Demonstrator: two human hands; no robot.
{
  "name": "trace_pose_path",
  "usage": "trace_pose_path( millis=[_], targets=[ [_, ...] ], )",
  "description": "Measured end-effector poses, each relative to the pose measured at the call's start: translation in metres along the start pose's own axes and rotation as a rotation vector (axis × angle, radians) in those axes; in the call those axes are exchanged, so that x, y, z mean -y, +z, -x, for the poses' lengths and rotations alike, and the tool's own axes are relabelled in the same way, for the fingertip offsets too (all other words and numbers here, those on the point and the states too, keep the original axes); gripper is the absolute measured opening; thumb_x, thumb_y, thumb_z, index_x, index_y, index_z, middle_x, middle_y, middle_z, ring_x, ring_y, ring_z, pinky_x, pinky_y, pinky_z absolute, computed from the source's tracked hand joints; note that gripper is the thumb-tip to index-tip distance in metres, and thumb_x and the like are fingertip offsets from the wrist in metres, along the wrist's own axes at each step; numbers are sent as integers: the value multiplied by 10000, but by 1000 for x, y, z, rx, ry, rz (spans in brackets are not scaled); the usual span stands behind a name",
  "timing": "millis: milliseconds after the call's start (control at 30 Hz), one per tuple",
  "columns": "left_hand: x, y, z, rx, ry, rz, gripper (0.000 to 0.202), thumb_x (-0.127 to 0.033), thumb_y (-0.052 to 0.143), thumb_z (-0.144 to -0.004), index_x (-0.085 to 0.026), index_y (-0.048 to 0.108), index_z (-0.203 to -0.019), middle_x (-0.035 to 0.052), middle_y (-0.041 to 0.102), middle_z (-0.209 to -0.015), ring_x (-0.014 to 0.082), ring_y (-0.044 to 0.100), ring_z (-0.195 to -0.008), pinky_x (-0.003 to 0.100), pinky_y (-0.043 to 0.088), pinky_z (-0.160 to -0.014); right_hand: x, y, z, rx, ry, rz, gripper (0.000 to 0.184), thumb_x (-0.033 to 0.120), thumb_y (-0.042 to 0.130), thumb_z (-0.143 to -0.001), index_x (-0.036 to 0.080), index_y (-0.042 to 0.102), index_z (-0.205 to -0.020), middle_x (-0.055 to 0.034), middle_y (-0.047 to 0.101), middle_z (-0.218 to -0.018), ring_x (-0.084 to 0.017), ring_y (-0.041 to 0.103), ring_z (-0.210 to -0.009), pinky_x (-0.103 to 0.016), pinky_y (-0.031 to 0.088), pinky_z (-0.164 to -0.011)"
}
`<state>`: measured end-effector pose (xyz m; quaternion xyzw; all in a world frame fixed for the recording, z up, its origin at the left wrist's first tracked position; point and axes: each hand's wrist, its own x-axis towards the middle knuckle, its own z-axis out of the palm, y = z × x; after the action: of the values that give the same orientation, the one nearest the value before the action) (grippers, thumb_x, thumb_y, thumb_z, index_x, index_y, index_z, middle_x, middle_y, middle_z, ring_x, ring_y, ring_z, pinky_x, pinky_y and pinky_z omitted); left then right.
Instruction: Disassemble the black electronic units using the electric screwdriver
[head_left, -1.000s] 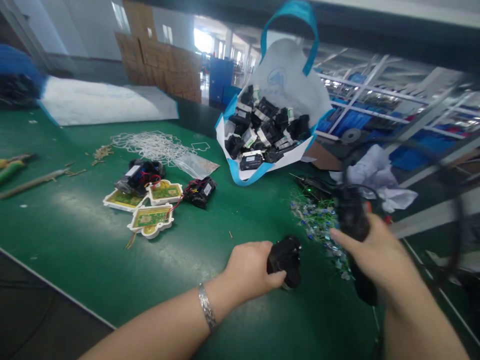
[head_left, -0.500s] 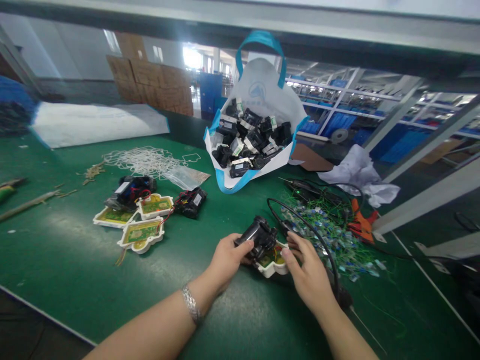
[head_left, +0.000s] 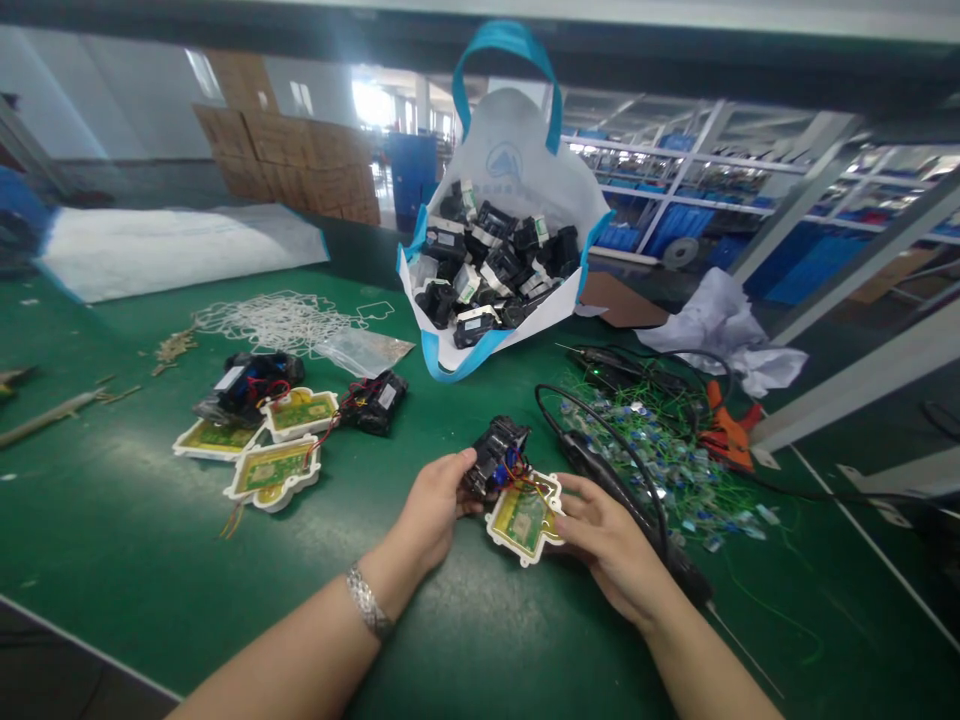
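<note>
My left hand (head_left: 437,500) is closed on a black plastic housing (head_left: 498,450) with blue and red wires showing inside. My right hand (head_left: 607,535) grips the edge of a white-framed circuit board (head_left: 523,520), its green and yellow face turned up. Thin red and yellow wires join the two parts between my hands. To the left lie more white-framed circuit boards (head_left: 279,468) with wired black housings (head_left: 247,385) beside them. Another black housing (head_left: 375,402) sits nearer the middle.
A white bag (head_left: 510,340) with blue trim, full of black units, stands at the back. White rubber rings (head_left: 277,320) form a heap on the left. On the right are a black-handled tool with a cable (head_left: 600,470), small blue-green pieces (head_left: 660,460) and orange clamps (head_left: 729,430).
The black housing has been tipped away leftward from the white-framed board, uncovering wires and the board's face. My right hand now holds the board tilted up. The view has shifted slightly.
</note>
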<state>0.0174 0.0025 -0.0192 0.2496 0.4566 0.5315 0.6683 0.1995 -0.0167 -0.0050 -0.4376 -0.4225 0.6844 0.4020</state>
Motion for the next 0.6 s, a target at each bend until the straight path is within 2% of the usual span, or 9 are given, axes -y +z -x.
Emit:
trace_pose_path(
  millis=[133,200,233,300,367,400,433,500,600],
  targets=[
    [-4,0,-1,-17,-127,86,232,-356,478,-782,-127,515,-767,32,601,-591,140,572,-481,207,397,-448,0,-1,0,58,-7,119,537,360,693,-668,162,406,-1075,-91,545,-997,-224,571,-844,-338,472,-715],
    [-6,1,-1,-25,-181,137,215,-332,443,-811,-128,512,-798,33,603,-610,132,563,-467,215,414,-450,2,-3,1,19,-29,298,449,412,616,-719,152,438,-1039,-91,556,-949,-222,574,-804,-345,481,-682],
    [-6,1,-1,-23,-200,161,211,-325,434,-820,-128,511,-822,36,607,-629,130,564,-473,220,425,-456,3,-5,0,-66,-81,445,397,430,567,-745,149,466,-1007,-91,562,-916,-221,573,-779,-351,484,-671],
    [-8,2,0,-17,-230,194,212,-324,428,-830,-131,504,-875,46,616,-675,133,575,-503,226,444,-470,7,-12,-1,-331,-299,831,295,407,472,-792,149,520,-929,-97,560,-881,-228,557,-781,-376,475,-710],
    [-9,2,0,-22,-260,206,222,-334,436,-830,-136,496,-910,51,618,-700,138,585,-526,221,450,-469,10,-20,-2,-558,-521,1244,240,311,427,-811,139,547,-927,-117,542,-925,-246,528,-860,-392,444,-796],
    [-10,2,0,-29,-272,208,226,-339,440,-829,-139,492,-919,51,616,-699,138,586,-526,217,450,-462,12,-24,-2,-613,-554,1434,240,263,430,-807,124,549,-962,-128,531,-946,-256,513,-890,-391,431,-820],
    [-11,1,-1,-33,-284,210,230,-344,441,-828,-139,490,-922,50,613,-693,138,584,-518,213,447,-451,14,-26,-2,-630,-520,1608,259,226,450,-798,103,544,-1005,-139,524,-952,-265,507,-894,-387,431,-819],
    [-12,1,-1,-21,-298,219,238,-351,428,-835,-138,488,-922,51,608,-682,135,577,-498,206,442,-429,17,-28,-1,-612,-329,1869,336,197,513,-777,66,519,-1086,-150,521,-928,-276,518,-843,-374,451,-762],
    [-13,0,-2,-11,-311,223,246,-365,410,-844,-140,485,-911,49,601,-666,136,570,-479,210,443,-415,20,-26,2,-576,-123,2036,411,217,563,-769,62,495,-1144,-151,529,-883,-284,536,-794,-360,458,-702]
  ],
)
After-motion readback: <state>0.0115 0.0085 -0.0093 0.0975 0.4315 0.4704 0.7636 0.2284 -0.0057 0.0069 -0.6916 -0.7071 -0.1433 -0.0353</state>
